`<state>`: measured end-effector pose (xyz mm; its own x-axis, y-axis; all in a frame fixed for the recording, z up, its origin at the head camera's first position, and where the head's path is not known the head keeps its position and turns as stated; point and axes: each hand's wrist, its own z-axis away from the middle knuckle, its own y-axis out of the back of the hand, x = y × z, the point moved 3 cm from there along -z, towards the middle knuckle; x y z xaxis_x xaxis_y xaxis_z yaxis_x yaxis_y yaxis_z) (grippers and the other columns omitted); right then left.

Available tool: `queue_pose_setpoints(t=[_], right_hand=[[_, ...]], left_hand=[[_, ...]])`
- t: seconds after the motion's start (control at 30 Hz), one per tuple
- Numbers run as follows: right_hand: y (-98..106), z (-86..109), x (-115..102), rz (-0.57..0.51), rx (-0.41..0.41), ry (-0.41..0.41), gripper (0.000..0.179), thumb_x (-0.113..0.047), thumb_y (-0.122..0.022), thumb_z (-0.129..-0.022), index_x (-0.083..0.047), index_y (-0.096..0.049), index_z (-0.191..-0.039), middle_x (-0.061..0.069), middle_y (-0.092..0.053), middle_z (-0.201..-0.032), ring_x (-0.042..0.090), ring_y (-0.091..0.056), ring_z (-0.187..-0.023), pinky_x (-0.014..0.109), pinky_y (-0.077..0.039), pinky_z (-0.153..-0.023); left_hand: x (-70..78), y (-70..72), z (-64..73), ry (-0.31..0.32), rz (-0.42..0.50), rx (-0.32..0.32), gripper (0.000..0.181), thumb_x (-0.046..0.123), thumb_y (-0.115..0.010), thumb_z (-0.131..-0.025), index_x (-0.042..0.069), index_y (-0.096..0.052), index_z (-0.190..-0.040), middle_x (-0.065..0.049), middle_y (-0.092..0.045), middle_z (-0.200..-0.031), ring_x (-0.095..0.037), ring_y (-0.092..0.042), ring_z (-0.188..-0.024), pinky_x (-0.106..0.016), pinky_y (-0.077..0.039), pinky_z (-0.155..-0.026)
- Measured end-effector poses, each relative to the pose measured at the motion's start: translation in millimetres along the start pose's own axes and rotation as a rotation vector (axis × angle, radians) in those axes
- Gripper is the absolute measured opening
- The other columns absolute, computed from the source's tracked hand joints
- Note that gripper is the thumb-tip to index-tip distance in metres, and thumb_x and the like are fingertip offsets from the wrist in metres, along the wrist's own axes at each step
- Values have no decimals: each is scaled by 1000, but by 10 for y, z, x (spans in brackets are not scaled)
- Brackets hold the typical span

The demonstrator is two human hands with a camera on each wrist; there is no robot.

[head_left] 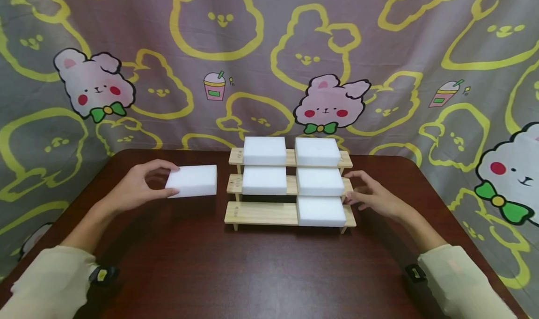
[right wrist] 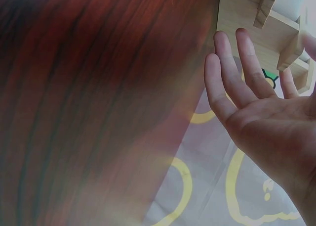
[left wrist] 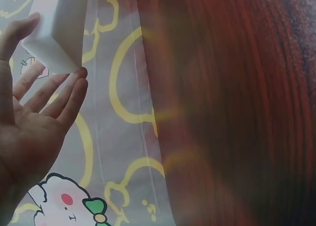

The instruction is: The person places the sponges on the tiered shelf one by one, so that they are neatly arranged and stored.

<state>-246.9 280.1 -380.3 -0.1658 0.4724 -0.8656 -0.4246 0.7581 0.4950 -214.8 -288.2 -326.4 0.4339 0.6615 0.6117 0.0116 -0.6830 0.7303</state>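
My left hand (head_left: 136,183) pinches a white foam block (head_left: 193,181) by its left end, thumb in front and fingers behind, left of a three-tier wooden display stand (head_left: 261,213). In the left wrist view the thumb and fingertips press the sides of this block (left wrist: 59,33). My right hand (head_left: 376,197) is at the stand's right end, its thumb and index finger either side of the middle tier's end. The other fingers (right wrist: 242,77) stretch out loosely in the right wrist view. More white blocks lie on the stand: two on top, two in the middle, one at bottom right.
The stand is on a dark reddish-brown table (head_left: 252,272) with rounded back corners. Behind and beside the table hangs a grey curtain (head_left: 252,29) with yellow outlines and cartoon rabbits. Sleeves (head_left: 54,281) and dark wrist straps show on both arms.
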Motion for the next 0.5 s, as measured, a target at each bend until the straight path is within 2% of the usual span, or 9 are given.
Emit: queue_pose_setpoints(t=[0.13, 0.37, 0.5], right_hand=[[-1, 0, -4, -2, 2, 3, 58, -19, -61, -104, -3, -29, -150, 24, -68, -115, 36, -72, -105, 46, -56, -82], [1, 7, -15, -4, 3, 1, 58, -19, -61, -104, -3, -29, -149, 24, -68, -115, 36, -72, -105, 47, -57, -82], [0, 5, -15, -4, 1, -2, 57, -19, -61, -104, -3, -29, -149, 24, -69, -115, 36, -72, -105, 46, -56, -82]], left_hand=[[29, -12, -6, -31, 26, -1, 50, 8, -90, -79, 6, -68, -123, -13, -67, -123, -10, -62, -97, -15, -51, -83], [104, -26, -4, -37, 67, -46, 50, 8, -89, -80, 6, -68, -125, -13, -67, -124, -15, -64, -99, -20, -54, -84], [125, -32, -1, -50, 88, -56, 50, 6, -88, -80, 5, -67, -125, -14, -66, -125, -13, -63, -100, -18, -53, -85]])
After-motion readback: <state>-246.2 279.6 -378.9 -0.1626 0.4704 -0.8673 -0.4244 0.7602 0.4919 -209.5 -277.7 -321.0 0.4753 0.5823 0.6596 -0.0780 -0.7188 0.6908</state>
